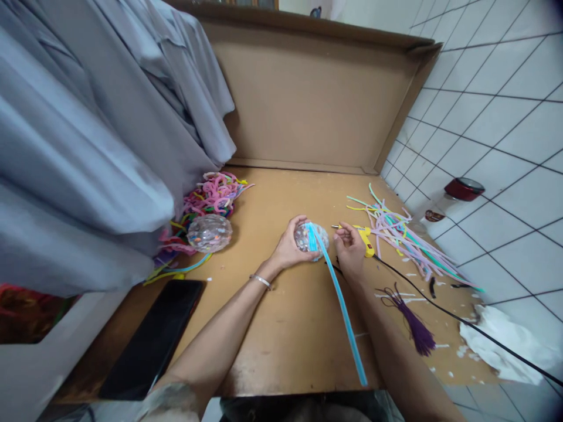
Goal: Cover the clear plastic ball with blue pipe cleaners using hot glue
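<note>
My left hand [291, 246] is wrapped round the left side of a clear, rounded plastic container [323, 235] with coloured specks. Bright blue pipe cleaner [343, 308] pieces lie across its upper surface, and one long length trails down toward the table's front edge. My right hand [350, 249] is just right of the container, apart from it, with its fingers curled together. What those fingers hold, if anything, is hidden. Partly behind that hand is a yellow glue gun [366, 239], its metal nozzle showing left of the fingers and its handle outside my grip.
At left, another clear container [210, 233] stands by a pile of pink pipe cleaners [215, 194], near a black phone [152, 337]. Rightward are pastel pipe cleaners [398, 231], a lidded jar [444, 202], a purple string bundle [413, 322], the gun's cord [433, 302] and white tissue [505, 340]. Cardboard [308, 99] stands behind.
</note>
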Motion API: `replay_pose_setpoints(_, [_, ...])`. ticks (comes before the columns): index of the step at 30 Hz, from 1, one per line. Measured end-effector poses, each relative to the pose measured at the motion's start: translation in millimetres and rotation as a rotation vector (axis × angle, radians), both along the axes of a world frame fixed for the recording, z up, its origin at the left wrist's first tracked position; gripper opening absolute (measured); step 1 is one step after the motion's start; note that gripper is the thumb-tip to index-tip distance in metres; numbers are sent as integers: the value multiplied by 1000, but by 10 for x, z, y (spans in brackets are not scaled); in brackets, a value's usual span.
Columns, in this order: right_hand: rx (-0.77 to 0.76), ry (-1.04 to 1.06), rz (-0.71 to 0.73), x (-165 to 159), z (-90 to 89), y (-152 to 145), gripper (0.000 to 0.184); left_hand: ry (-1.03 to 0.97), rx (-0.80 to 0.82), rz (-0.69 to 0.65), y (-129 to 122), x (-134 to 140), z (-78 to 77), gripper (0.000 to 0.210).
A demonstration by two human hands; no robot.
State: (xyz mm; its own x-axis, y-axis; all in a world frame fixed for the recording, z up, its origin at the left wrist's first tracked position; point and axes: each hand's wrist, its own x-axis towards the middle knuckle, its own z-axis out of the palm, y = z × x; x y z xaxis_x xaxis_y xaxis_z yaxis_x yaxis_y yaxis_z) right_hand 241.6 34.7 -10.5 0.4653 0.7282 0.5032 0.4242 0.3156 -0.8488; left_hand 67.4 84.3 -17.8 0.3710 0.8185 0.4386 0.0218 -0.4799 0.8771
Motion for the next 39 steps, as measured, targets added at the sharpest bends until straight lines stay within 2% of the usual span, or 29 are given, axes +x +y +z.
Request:
replay_pose_setpoints(5, [35,-198,134,-58,119,-70,29,53,10,-15,-54,-15,67,95])
replay_pose_setpoints(9, [11,-343,268,-104,259,-105,32,103,38,-9,-109,-22,120,92])
replay_pose_setpoints(17, [-47,-293,372,-121,386,63,27,112,134,-23,-104,-43,152,90])
replay_pose_setpoints(22, [-78,-277,328,-147,452,189,34,132,150,-15,-76,-55,134,93])
replay_pose_setpoints(29, [-16,-367,268,-206,466,224,40,102,136,-18,-63,-50,107,92])
replay_pose_setpoints(34, [-54,-346,270,-214,445,222,38,21,102,-35,-77,-37,105,82])
replay_pose_setpoints(39, [-83,-364,332,-235,412,200,27,-21,51,-27,-35,-52,49,81])
